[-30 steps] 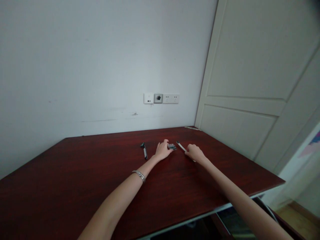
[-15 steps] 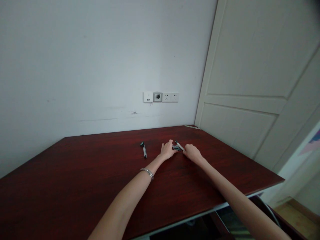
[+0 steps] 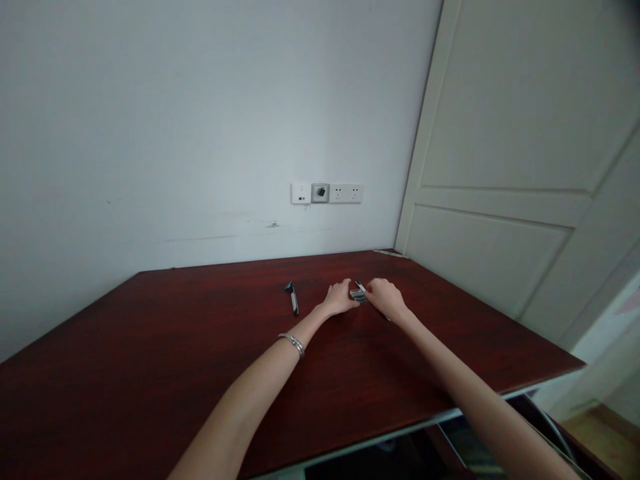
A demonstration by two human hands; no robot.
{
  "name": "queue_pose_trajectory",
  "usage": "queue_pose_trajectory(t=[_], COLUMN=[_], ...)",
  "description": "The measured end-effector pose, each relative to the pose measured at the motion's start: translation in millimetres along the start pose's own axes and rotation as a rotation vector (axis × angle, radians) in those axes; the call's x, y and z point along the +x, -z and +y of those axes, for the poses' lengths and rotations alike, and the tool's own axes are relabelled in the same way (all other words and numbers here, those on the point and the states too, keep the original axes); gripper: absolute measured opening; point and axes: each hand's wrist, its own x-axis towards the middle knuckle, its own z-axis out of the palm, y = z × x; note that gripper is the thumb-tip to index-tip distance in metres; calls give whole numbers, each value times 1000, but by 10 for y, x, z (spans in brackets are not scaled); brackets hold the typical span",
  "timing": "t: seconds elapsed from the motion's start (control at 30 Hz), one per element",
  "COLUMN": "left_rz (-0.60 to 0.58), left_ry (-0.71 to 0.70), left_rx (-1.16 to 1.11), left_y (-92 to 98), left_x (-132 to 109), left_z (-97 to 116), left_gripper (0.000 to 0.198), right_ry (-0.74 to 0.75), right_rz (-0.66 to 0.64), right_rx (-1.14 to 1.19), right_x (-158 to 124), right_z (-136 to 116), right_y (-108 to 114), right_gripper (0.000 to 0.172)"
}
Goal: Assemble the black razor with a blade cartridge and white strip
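Observation:
My left hand [image 3: 340, 298] is closed by its thumb and fingers around the left end of a small flat grey, partly clear case [image 3: 357, 295] on the table. My right hand [image 3: 386, 297] grips a slim black-and-white handle [image 3: 361, 287]. Its dark upper tip rises beyond the case, and a dark lower end shows under my palm; the middle is hidden by my fingers. Whether the handle touches the case I cannot tell. To the left of my left hand lies a razor [image 3: 294, 301] with a black head and a grey-and-black grip.
The dark red wooden table [image 3: 150, 360] runs back to a white wall with sockets [image 3: 345, 193]. A pale strip [image 3: 390, 253] lies at the far right corner. A white panelled door [image 3: 490, 240] stands along the right. Below the front edge, an open drawer [image 3: 380, 460] shows.
My right hand has come closer to the case and now covers more of the handle. My left hand keeps its hold on the case. The view has shifted slightly.

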Motion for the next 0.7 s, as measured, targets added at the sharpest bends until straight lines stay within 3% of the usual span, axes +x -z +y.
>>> queue_pose_trajectory(t=[0.13, 0.23, 0.33, 0.5, 0.7], left_rz=[247, 464, 583, 610, 531], left_ry=[-61, 17, 145, 360, 502], left_rx=[-181, -262, -261, -156, -122], left_y=[402, 757, 1030, 1284, 1378], left_x=[-80, -168, -319, -697, -1018], left_z=[-193, -441, -751, -1250, -1637], left_gripper=[52, 40, 33, 30, 30], right_ry=[80, 198, 310, 347, 303], right_rz=[40, -15, -72, -119, -232], right_rx=[73, 161, 231, 179, 117], right_x=[-12, -37, -61, -23, 79], right_z=[-309, -666, -1081, -1625, -1817], right_y=[22, -20, -97, -214, -318], right_gripper=[24, 25, 25, 30, 42])
